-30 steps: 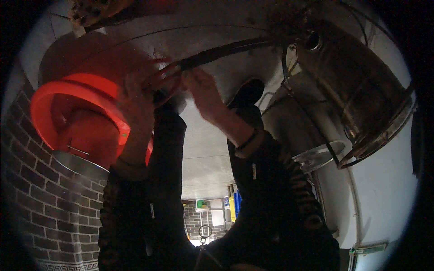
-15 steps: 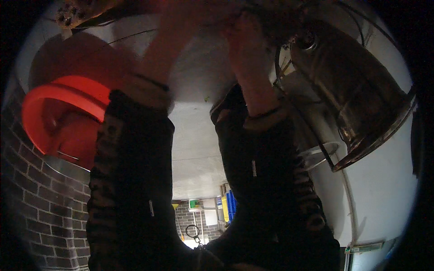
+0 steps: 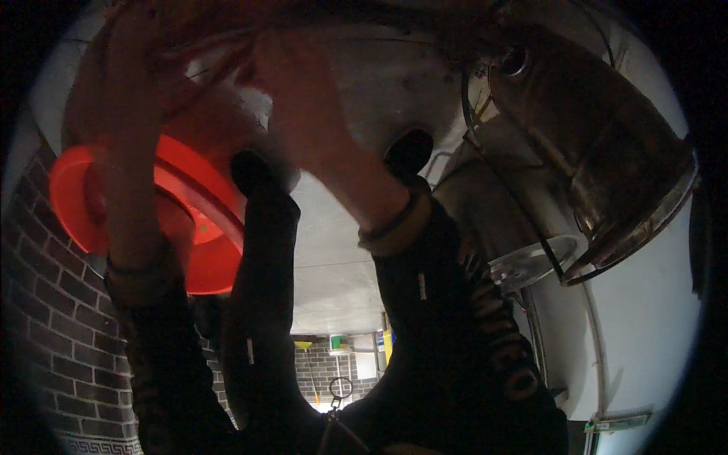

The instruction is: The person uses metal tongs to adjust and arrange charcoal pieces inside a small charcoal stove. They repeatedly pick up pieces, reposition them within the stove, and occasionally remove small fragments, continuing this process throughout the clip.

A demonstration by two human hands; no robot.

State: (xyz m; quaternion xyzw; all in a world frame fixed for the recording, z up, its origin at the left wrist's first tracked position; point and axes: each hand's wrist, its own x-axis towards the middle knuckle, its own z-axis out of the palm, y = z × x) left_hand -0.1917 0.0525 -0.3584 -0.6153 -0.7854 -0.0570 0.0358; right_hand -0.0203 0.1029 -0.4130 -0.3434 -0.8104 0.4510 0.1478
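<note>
My right hand [image 3: 292,68] is over the right side of an orange-red plastic basin [image 3: 189,265]. Its fingers look curled together at the left, beside a dim reddish strip whose kind I cannot make out. Farther left, my left forearm [image 3: 133,197] crosses in front of the basin. My left hand [image 3: 136,38] is so dark and blurred near the top edge that its fingers do not show. The basin stands on the floor to my left.
At the right is a large sooty metal pot [image 3: 591,136] with a cable beside it. A second round container [image 3: 538,262] with a pale rim stands near it. My dark shoes [image 3: 409,152] are on the grey floor [image 3: 334,280]. A brick wall [image 3: 61,364] runs along the left.
Both hands have moved left, from the middle of the view to over the red basin. My legs show more now, and more of the basin's inside is visible.
</note>
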